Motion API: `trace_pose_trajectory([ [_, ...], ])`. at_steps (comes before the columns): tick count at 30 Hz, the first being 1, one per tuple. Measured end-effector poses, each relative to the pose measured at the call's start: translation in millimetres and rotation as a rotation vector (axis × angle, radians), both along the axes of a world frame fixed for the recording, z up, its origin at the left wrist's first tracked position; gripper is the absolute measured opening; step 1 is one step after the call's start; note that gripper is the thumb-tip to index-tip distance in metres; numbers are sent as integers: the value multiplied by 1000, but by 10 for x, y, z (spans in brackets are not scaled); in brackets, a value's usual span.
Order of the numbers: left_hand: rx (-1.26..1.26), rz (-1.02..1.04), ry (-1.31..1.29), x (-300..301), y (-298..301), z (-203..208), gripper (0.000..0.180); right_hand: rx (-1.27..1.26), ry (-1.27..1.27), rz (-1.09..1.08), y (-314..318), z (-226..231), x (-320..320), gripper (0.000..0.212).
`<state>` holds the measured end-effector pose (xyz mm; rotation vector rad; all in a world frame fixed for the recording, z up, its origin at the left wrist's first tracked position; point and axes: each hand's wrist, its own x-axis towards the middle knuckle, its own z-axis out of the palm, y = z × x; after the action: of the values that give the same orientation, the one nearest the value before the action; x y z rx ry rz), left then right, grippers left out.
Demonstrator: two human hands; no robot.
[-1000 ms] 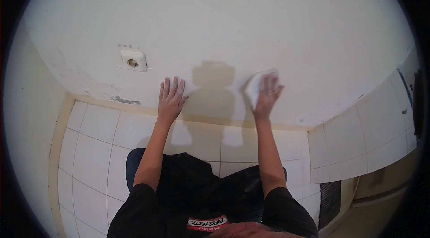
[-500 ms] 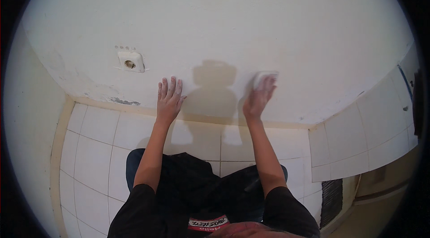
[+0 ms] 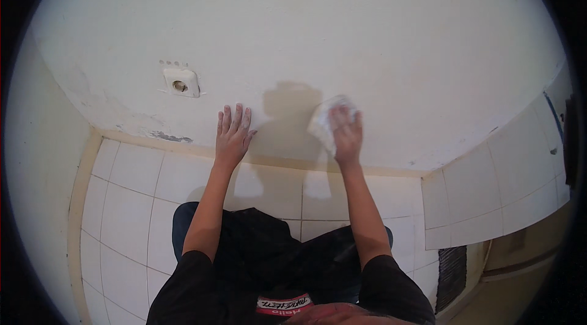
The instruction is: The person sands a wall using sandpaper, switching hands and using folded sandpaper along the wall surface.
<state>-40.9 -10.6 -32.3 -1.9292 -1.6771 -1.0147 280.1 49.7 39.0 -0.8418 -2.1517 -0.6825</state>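
My left hand [image 3: 232, 137] lies against the off-white wall [image 3: 422, 37] with its fingers stretched upward and dusted white. Nothing is in it. To its right, my right hand [image 3: 348, 138] presses a white, cloth-like pad [image 3: 323, 122] to the same wall, fingers flat over it. The pad is blurred by motion and sticks out mostly to the left of the hand; whether it is cloth or some other sheet I cannot tell. My shadow falls on the wall between the two hands.
A white wall socket [image 3: 181, 83] sits up and left of my left hand. Peeling paint [image 3: 170, 137] shows low on the wall, above a cream skirting strip [image 3: 269, 160]. White floor tiles [image 3: 125, 215] lie below. At the right stands a tiled ledge [image 3: 477, 178].
My right hand has slid a little left along the wall with the pad, which now shows more of its surface on the hand's left. My left hand has stayed almost in place.
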Motion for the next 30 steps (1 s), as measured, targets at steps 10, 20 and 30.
trace_pose_trajectory([
  [10, 15, -12, -10, 2, -7, 15, 69, 195, 522, -141, 52, 439, 412, 49],
  [20, 11, -6, -6, 10, 0, 19, 66, -68, 179, 21, -104, -43, -237, 52],
  [30, 6, -14, 9, -6, 12, -7, 69, 68, 141, -113, 168, -58, 291, 54],
])
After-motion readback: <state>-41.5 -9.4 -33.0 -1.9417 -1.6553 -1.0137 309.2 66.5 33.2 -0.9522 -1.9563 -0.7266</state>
